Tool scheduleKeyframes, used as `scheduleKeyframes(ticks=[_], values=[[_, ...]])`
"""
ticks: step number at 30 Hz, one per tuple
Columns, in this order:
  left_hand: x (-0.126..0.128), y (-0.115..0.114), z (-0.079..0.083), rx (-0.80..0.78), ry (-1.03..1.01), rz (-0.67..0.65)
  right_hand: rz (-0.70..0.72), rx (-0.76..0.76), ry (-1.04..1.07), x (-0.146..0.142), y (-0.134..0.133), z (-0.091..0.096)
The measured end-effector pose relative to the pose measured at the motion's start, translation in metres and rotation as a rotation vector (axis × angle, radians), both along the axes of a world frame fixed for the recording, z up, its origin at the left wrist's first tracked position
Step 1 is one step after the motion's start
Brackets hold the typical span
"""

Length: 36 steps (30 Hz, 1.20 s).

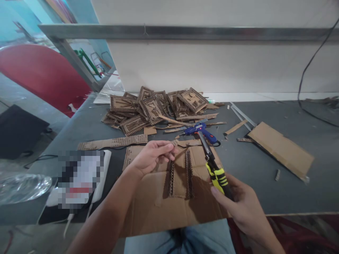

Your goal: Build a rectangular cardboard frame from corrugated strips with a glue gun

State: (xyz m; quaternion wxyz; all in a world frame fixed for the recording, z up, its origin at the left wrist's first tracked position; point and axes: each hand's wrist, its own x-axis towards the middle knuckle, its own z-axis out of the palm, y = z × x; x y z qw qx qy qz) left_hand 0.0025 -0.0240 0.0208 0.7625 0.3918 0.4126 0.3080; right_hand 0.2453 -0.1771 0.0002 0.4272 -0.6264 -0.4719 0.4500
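Note:
My left hand (152, 155) pinches a small cardboard piece (174, 142) between thumb and fingertips, just above a large flat cardboard sheet (156, 208). On that sheet stands a small cardboard assembly with two upright corrugated strips (180, 174). My right hand (239, 204) grips a yellow-and-black utility knife (215, 169), its tip pointing up and away toward a blue glue gun (200, 130) lying on the grey table (265, 183).
A heap of finished cardboard frames (153, 107) lies at the back. A long corrugated strip (113, 143) and loose scraps lie around. A cardboard sheet (282, 148) sits at right, a plastic bottle (23, 187) and a white device (79, 180) at left.

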Motion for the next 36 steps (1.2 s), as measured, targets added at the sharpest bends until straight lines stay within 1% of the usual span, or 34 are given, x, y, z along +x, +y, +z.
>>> scheduleKeyframes(ticks=[2, 3, 6, 8, 10, 13, 15, 18, 20, 23, 26, 29, 30, 32, 34, 36], values=[[0.001, 0.001, -0.003, 0.093, 0.059, 0.088, 0.014, -0.004, -0.022, 0.007, -0.002, 0.000], [0.001, 0.002, -0.005, 0.138, 0.104, 0.126, -0.003, -0.004, -0.041, 0.010, -0.003, -0.001], [0.001, 0.004, -0.012, 0.238, 0.223, 0.189, -0.056, 0.037, -0.168, 0.020, -0.008, -0.004], [0.000, 0.005, -0.017, 0.281, 0.264, 0.189, -0.056, 0.055, -0.348, 0.028, -0.008, -0.007], [-0.001, 0.007, -0.021, 0.310, 0.308, 0.175, -0.060, 0.063, -0.573, 0.038, -0.004, -0.012], [-0.001, 0.008, -0.024, 0.337, 0.395, 0.167, -0.063, 0.158, -0.850, 0.053, 0.004, -0.025], [0.000, 0.007, -0.024, 0.376, 0.450, 0.178, -0.017, 0.227, -0.940, 0.060, 0.012, -0.035], [0.000, 0.006, -0.024, 0.471, 0.539, 0.170, 0.067, 0.250, -0.982, 0.067, 0.023, -0.040], [-0.001, 0.006, -0.026, 0.558, 0.585, 0.170, 0.102, 0.274, -0.973, 0.067, 0.032, -0.035], [-0.001, 0.009, -0.028, 0.756, 0.622, 0.215, 0.117, 0.370, -0.908, 0.058, 0.046, -0.015], [0.001, 0.011, -0.031, 0.919, 0.643, 0.248, 0.110, 0.484, -0.805, 0.036, 0.066, 0.009], [0.002, 0.010, -0.031, 0.968, 0.634, 0.244, 0.206, 0.510, -0.663, 0.006, 0.092, 0.025], [0.003, 0.010, -0.031, 0.963, 0.628, 0.247, 0.242, 0.500, -0.599, -0.005, 0.101, 0.028], [0.003, 0.008, -0.031, 0.934, 0.609, 0.267, 0.286, 0.414, -0.463, -0.026, 0.117, 0.027], [0.003, 0.007, -0.030, 0.902, 0.575, 0.294, 0.289, 0.337, -0.322, -0.043, 0.130, 0.020], [0.003, 0.006, -0.029, 0.888, 0.558, 0.307, 0.284, 0.285, -0.163, -0.054, 0.137, 0.012]])
